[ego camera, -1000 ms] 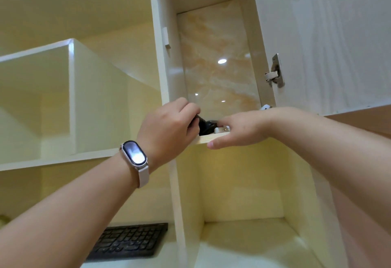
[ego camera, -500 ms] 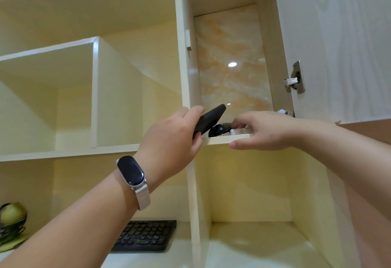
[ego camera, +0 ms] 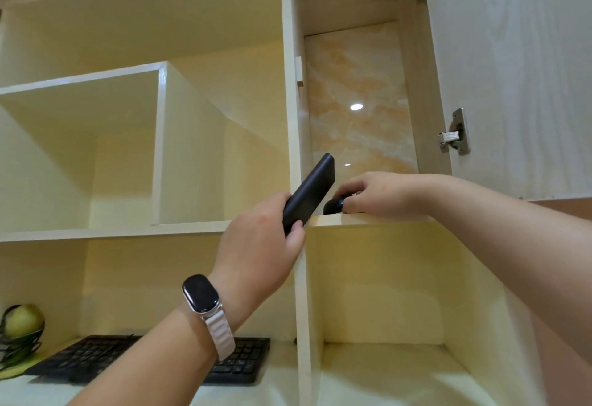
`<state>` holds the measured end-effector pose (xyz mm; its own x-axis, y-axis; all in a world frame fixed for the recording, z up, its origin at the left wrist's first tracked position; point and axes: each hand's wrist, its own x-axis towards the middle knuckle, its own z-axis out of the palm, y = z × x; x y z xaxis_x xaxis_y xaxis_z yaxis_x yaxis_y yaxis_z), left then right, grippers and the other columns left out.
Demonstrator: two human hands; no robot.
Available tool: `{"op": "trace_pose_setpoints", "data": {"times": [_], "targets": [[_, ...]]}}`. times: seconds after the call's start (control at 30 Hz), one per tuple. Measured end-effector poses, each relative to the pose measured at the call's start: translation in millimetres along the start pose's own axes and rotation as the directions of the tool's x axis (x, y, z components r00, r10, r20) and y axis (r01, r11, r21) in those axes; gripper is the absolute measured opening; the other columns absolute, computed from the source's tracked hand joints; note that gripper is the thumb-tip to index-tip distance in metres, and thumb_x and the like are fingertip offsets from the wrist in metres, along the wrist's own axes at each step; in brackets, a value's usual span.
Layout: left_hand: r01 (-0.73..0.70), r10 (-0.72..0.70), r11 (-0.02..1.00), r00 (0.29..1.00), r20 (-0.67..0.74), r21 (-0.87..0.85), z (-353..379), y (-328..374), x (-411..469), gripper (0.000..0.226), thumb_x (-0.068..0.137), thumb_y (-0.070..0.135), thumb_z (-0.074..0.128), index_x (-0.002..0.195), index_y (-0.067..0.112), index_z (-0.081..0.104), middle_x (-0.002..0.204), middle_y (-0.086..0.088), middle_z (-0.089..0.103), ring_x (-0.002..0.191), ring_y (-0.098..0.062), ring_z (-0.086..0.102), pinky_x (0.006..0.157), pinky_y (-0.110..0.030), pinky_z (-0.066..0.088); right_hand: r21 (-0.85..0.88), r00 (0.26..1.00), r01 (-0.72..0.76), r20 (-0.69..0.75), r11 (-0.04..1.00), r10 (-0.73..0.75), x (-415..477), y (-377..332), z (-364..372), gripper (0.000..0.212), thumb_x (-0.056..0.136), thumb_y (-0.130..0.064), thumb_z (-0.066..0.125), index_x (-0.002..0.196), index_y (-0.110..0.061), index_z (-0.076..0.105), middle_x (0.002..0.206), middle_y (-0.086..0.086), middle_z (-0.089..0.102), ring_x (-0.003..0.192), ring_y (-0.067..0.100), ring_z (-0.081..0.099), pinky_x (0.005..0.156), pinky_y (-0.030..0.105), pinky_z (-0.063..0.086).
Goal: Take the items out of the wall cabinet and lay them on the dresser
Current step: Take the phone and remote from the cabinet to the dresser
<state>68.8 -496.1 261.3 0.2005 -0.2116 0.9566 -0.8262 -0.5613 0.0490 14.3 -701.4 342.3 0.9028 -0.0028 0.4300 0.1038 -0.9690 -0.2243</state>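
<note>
Lifted clear of the cabinet shelf (ego camera: 368, 220), a flat black case (ego camera: 309, 195) tilts in the closed left hand (ego camera: 259, 247). Beside it, the right hand (ego camera: 381, 195) curls over a dark rounded object (ego camera: 333, 206), possibly gripping it.

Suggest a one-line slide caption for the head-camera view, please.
Left hand lifts a flat black device from the open wall cabinet while the right hand closes on a rounded black item.

The cabinet door (ego camera: 519, 79) looks like pale wood with a grain pattern, and its hinge (ego camera: 454, 132) is shiny metal. The back wall (ego camera: 358, 101) is glossy, like orange marble. The flat black case (ego camera: 310, 194) looks smooth and matt. The watch (ego camera: 201, 293) has a shiny dark face and a soft pale strap.
</note>
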Motion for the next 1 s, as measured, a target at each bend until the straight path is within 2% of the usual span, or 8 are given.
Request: {"op": "trace_pose_setpoints", "data": {"times": [0.13, 0.3, 0.37, 0.43, 0.53, 0.67, 0.87, 1.0], "targets": [[0.032, -0.032, 0.998, 0.999, -0.001, -0.052, 1.1, -1.8, -9.1, 0.022, 0.091, 0.029, 0.055, 0.113, 0.025, 0.056, 0.081, 0.008, 0.06, 0.068, -0.01, 0.056, 0.055, -0.024, 0.043, -0.045, 0.99, 0.03, -0.134, 0.999, -0.036, -0.3, -0.1, 4.3, 0.014, 0.089, -0.031, 0.052, 0.097, -0.033, 0.063, 0.099, -0.007, 0.068, 0.088, 0.016, 0.063, 0.073, 0.03, 0.05], [0.081, -0.081, 0.992, 0.997, 0.012, -0.097, -3.1, -3.3, -15.7, 0.024, 0.091, 0.029, 0.056, 0.115, 0.024, 0.056, 0.083, 0.009, 0.06, 0.069, -0.006, 0.056, 0.056, -0.022, 0.046, -0.118, 0.898, 0.106, -0.416, 0.987, -0.146, -5.2, 7.7, 14.4, 0.01, 0.089, -0.028, 0.062, 0.093, -0.019, 0.057, 0.093, 0.002, 0.065, 0.088, 0.026, 0.061, 0.077, 0.046, 0.054], [0.112, -0.111, 0.985, 0.994, 0.015, -0.133, -3.9, -1.7, -19.7, 0.019, 0.091, 0.028, 0.058, 0.109, 0.027, 0.055, 0.082, 0.011, 0.059, 0.069, -0.005, 0.056, 0.055, -0.019, 0.044, -0.137, 0.819, 0.14, -0.541, 0.981, -0.192, -12.2, 14.3, 21.2, 0.014, 0.089, -0.027, 0.065, 0.092, -0.016, 0.057, 0.091, 0.002, 0.062, 0.086, 0.025, 0.059, 0.076, 0.046, 0.052], [0.163, -0.162, 0.967, 0.987, 0.025, -0.194, -3.0, 1.0, -25.4, 0.016, 0.089, 0.027, 0.059, 0.102, 0.03, 0.05, 0.082, 0.011, 0.059, 0.066, -0.005, 0.056, 0.051, -0.015, 0.04, -0.127, 0.684, 0.236, -0.682, 0.963, -0.258, -22.9, 22.5, 29.6, 0.016, 0.086, -0.02, 0.068, 0.093, -0.01, 0.057, 0.089, 0.005, 0.06, 0.081, 0.025, 0.057, 0.073, 0.044, 0.051], [0.246, -0.249, 0.918, 0.968, 0.028, -0.31, 1.7, 7.6, -35.6, 0.019, 0.087, 0.023, 0.062, 0.097, 0.031, 0.049, 0.081, 0.009, 0.06, 0.066, -0.005, 0.057, 0.05, -0.016, 0.043, -0.073, 0.504, 0.352, -0.826, 0.933, -0.254, -46.0, 29.4, 45.9, 0.018, 0.082, -0.007, 0.072, 0.091, -0.002, 0.057, 0.088, 0.01, 0.059, 0.078, 0.021, 0.055, 0.069, 0.026, 0.046], [0.313, -0.322, 0.869, 0.946, 0.041, -0.384, 9.6, 22.0, -50.4, 0.019, 0.085, 0.021, 0.062, 0.094, 0.033, 0.051, 0.079, 0.008, 0.063, 0.067, -0.005, 0.058, 0.056, -0.027, 0.049, -0.002, 0.405, 0.365, -0.9, 0.931, -0.161, -71.9, 31.1, 73.4, 0.021, 0.079, -0.011, 0.069, 0.091, -0.004, 0.053, 0.082, 0.003, 0.054, 0.071, 0.016, 0.048, 0.064, 0.016, 0.039], [0.379, -0.371, 0.815, 0.922, 0.106, -0.439, 24.3, 40.1, -73.4, 0.019, 0.083, 0.022, 0.064, 0.091, 0.033, 0.051, 0.077, 0.006, 0.065, 0.067, -0.011, 0.063, 0.063, -0.044, 0.055, 0.252, 0.447, 0.27, -0.887, 0.929, 0.111, -100.2, 27.6, 92.5, 0.03, 0.083, -0.01, 0.069, 0.105, -0.025, 0.053, 0.087, -0.018, 0.055, 0.084, -0.008, 0.053, 0.066, 0.002, 0.037], [0.46, -0.42, 0.713, 0.884, 0.203, -0.529, 32.6, 52.9, -91.0, 0.019, 0.084, 0.017, 0.063, 0.091, 0.032, 0.052, 0.078, 0.002, 0.068, 0.068, -0.014, 0.065, 0.059, -0.038, 0.057, 0.423, 0.642, 0.1, -0.719, 0.901, 0.267, -109.3, 39.8, 112.4, 0.019, 0.084, -0.016, 0.062, 0.096, -0.031, 0.058, 0.087, -0.009, 0.06, 0.075, 0.005, 0.056, 0.059, 0.012, 0.039]]}}
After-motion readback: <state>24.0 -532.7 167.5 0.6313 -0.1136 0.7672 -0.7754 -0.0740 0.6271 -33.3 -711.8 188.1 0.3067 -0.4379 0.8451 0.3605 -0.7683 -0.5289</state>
